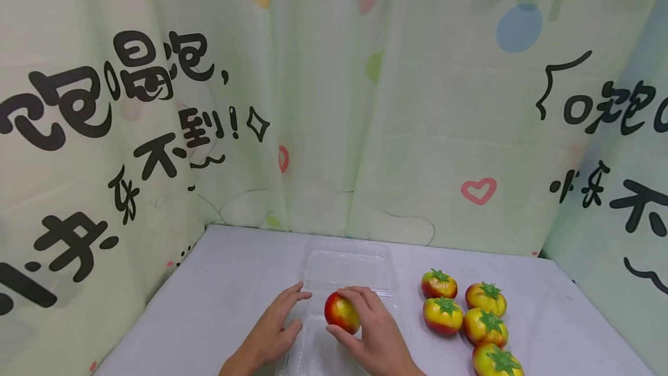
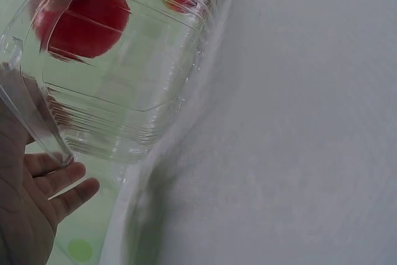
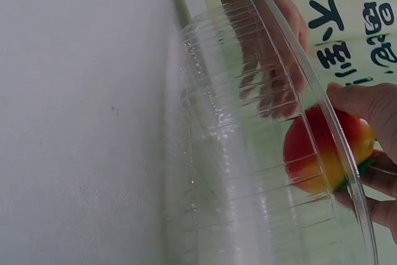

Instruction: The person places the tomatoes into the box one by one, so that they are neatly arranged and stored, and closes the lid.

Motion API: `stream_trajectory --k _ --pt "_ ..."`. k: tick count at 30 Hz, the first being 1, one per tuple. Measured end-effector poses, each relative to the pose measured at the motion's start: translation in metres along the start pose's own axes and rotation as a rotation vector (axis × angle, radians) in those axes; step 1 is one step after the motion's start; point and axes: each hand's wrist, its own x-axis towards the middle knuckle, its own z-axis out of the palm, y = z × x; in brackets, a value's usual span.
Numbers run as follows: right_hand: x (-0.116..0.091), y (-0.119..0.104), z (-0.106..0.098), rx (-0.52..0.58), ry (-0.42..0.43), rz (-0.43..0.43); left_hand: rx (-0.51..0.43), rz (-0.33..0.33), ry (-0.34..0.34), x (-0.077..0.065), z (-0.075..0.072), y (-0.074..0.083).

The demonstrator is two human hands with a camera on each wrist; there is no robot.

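Observation:
My right hand (image 1: 373,332) holds a red-and-yellow tomato-like fruit (image 1: 341,312) between thumb and fingers. Its green leafy top (image 3: 356,172) shows in the right wrist view, where the fruit appears partly through the clear wall of a plastic clamshell box (image 3: 248,153). In the head view the fruit is over the box's near half, with the box's lid (image 1: 347,266) folded back flat behind. My left hand (image 1: 271,329) is at the box's left side, fingers spread and fairly straight, holding nothing. In the left wrist view its fingers (image 2: 65,184) lie near the box's rim; contact is unclear.
Several similar fruits stand grouped on the white table (image 1: 209,295) right of the box, among them a front one (image 1: 496,360) and a rear one (image 1: 438,284). A pale green printed curtain (image 1: 443,132) encloses the table at the back and both sides.

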Motion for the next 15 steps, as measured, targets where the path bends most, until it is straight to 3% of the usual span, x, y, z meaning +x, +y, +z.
stream_trajectory --k 15 --pt "0.005 -0.004 0.024 0.022 -0.002 0.017 -0.021 0.021 -0.013 0.001 -0.001 -0.002"
